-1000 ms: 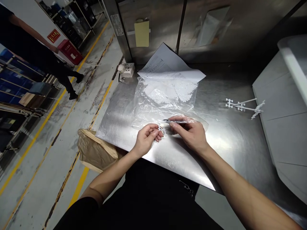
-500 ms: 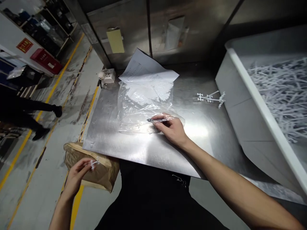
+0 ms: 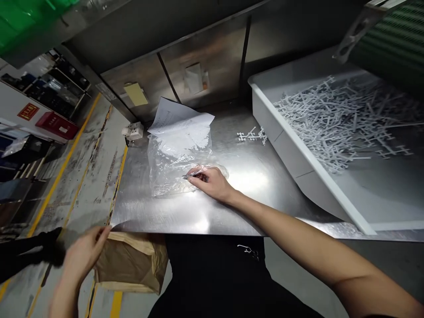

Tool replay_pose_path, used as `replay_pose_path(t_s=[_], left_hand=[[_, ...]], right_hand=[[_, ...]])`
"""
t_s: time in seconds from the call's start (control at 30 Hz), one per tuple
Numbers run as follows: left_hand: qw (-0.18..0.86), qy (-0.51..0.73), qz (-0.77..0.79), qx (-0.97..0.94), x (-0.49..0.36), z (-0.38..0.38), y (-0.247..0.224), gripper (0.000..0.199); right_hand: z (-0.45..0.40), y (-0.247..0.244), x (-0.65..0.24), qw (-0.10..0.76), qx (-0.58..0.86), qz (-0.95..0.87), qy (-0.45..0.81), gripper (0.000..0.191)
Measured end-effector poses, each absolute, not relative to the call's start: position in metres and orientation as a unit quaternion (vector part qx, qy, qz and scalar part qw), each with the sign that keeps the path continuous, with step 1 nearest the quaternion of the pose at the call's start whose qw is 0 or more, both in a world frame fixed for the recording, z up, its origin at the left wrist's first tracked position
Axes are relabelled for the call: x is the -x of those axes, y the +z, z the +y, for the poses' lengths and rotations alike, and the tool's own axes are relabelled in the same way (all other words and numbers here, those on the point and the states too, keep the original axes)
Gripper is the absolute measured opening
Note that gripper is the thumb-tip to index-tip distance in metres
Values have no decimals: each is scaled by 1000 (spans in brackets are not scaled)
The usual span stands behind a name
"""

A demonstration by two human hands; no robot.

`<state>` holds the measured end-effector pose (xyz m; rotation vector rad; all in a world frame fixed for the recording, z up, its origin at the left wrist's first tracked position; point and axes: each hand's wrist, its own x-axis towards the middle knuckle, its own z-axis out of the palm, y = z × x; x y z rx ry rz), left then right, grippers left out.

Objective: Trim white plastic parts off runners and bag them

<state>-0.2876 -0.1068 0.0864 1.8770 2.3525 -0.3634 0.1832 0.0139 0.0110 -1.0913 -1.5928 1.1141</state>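
My right hand (image 3: 213, 182) rests on the steel table (image 3: 198, 212) and grips a thin dark metal tool (image 3: 190, 176). The tool's tip lies on a clear plastic bag (image 3: 175, 161) that is spread flat. My left hand (image 3: 82, 251) is off the table to the left, blurred, at the upper edge of a brown paper bag (image 3: 132, 263) below the table's front edge. No small white piece shows in it, and I cannot tell whether its fingers hold anything.
A printed sheet (image 3: 180, 119) lies behind the plastic bag, with a wall socket (image 3: 132, 130) at the table's left corner. One white plastic sprue (image 3: 252, 134) lies beside a white tray (image 3: 291, 145) full of several sprues. Yellow floor lines run on the left.
My left hand left the table with a small white piece and swung down to the paper bag; the piece is no longer seen. My view turned right, which brought the tray into sight. The right hand stayed put.
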Motion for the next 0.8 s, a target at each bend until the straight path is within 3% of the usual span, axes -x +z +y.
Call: replay_pose_path(t_s=[0.13,0.23,0.33,0.57,0.8], left_hand=[[-139,64,603,-783,183,-47,171,37],[-113,151,405,-895,85,-3,199,21],[-132,173,256,-942,-13,50,194,25],[-164,-14,126,-978,-184,138,132,33],[-160,-149,171,-961,-226,153,101,34]], right_hand=[[13,5,-176,414,439,-657,452,21],[15,3,-173,415,444,-661,439,18],[20,2,-174,420,456,-662,422,15],[27,4,-179,417,486,-660,394,12],[26,2,-176,416,485,-661,393,27]])
